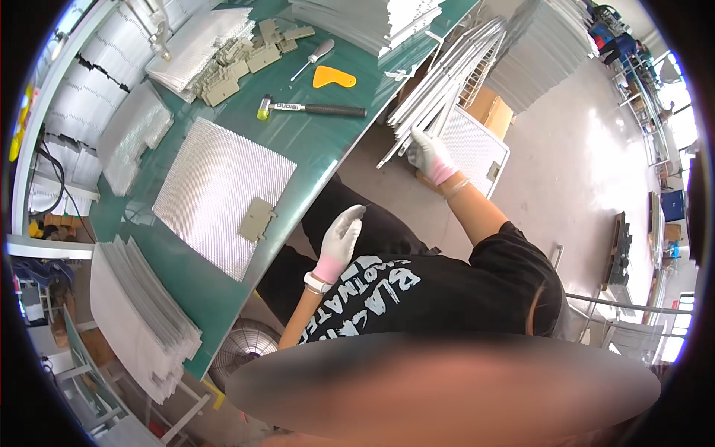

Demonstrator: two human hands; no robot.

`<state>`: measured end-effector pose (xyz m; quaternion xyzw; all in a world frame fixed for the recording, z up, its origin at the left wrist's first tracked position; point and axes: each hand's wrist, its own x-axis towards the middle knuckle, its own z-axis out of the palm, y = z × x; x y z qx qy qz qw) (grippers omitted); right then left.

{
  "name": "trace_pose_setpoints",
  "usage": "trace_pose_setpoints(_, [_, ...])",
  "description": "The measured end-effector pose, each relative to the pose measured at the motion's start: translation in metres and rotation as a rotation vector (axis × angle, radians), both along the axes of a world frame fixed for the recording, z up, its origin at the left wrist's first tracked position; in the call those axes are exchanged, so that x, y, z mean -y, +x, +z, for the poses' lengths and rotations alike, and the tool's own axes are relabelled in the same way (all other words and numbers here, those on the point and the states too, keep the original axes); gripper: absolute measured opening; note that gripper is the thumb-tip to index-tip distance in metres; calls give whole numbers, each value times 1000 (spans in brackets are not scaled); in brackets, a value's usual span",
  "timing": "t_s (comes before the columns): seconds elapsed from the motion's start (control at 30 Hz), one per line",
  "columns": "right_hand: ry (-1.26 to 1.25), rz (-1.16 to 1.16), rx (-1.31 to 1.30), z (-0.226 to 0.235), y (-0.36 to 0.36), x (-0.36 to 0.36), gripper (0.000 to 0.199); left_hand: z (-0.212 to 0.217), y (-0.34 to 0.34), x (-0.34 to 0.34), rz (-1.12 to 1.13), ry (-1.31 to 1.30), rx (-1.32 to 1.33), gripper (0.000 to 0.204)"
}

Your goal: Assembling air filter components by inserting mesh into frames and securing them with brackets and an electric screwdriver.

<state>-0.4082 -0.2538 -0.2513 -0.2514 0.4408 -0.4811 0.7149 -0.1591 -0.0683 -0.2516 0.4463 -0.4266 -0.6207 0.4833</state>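
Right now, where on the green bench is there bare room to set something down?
Bare green shows between the mallet and the mesh sheet, and near the bench edge below that sheet. The far end is crowded with grey brackets, a screwdriver, and an orange scraper.

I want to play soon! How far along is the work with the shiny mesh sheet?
Partly there, it seems. Done: one mesh sheet lies flat on the green table with a beige clip at its edge. In hand: the right hand reaches the bundle of metal strips beside the table; the left hand is raised, empty. Left: a pile of beige clips and the mallet lie untouched.
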Motion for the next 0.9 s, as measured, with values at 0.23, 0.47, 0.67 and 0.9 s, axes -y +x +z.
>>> trace_pose_setpoints(0.23, [65, 117, -566, -45, 15, -30, 30, -20, 16, -9, -81, 114, 126, 37])
trace_pose_setpoints(0.47, [180, 246, -202, -26, 96, -110, 24, -37, 5, -14, 74, 111, -25, 40])
trace_pose_setpoints(0.67, [81, 519, -417, -13, 109, -106, 41, -38, 5, -15, 203, 3, 169, 37])
trace_pose_setpoints(0.9, [187, -214, 212, -52, 71, -14, 19, -25, 20, -13, 305, 85, -21, 42])
